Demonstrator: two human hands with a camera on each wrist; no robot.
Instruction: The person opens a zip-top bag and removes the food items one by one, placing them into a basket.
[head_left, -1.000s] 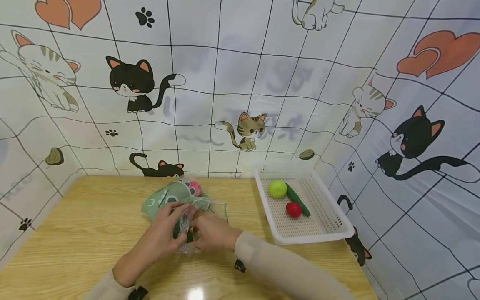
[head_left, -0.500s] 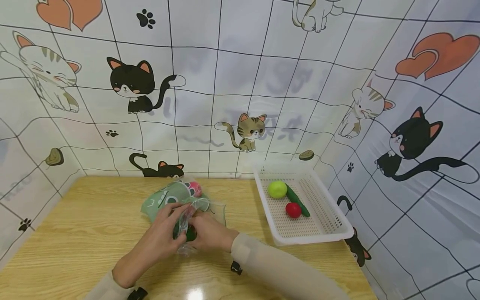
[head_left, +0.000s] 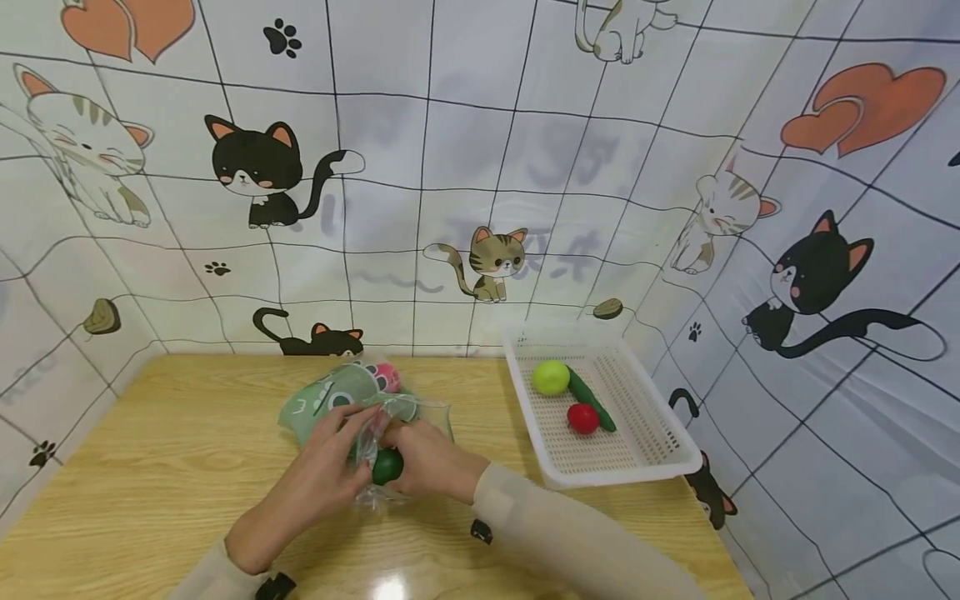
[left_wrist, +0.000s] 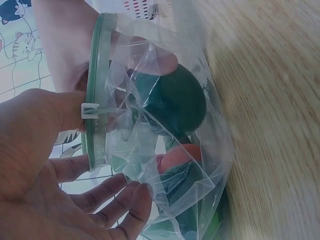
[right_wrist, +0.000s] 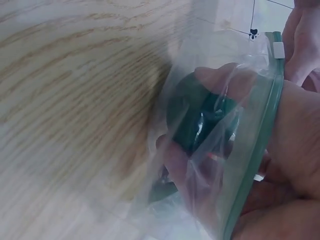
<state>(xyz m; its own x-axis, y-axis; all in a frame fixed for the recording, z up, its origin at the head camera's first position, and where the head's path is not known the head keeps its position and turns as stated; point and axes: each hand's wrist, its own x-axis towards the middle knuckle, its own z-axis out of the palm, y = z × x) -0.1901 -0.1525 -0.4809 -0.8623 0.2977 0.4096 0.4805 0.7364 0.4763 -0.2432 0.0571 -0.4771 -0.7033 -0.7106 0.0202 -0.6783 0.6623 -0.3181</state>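
Note:
A clear zip bag (head_left: 315, 408) with a green cartoon print lies on the table, a pink round thing (head_left: 388, 377) showing at its far end. My left hand (head_left: 330, 458) holds the bag's mouth, its fingers about the green zip edge (left_wrist: 95, 75) with the white slider (left_wrist: 90, 110). Through that mouth reaches my right hand (head_left: 435, 462), gripping a smooth, dark green, rounded thing (head_left: 386, 467) inside the bag. Both wrist views show this dark green thing (left_wrist: 175, 100) through the plastic; its exact kind is unclear. Other green and reddish contents lie deeper, partly hidden.
Right of the bag stands a white perforated basket (head_left: 531, 437). In it lie a yellow-green round fruit (head_left: 551, 378), a cucumber (head_left: 591, 398) and a red tomato (head_left: 582, 418). A cat-print sheet (head_left: 405, 208) hangs behind the wooden table (head_left: 172, 450).
The dark green thing has shifted slightly right between my hands and shows more. My right hand has moved only a little; the left hand keeps its hold on the bag.

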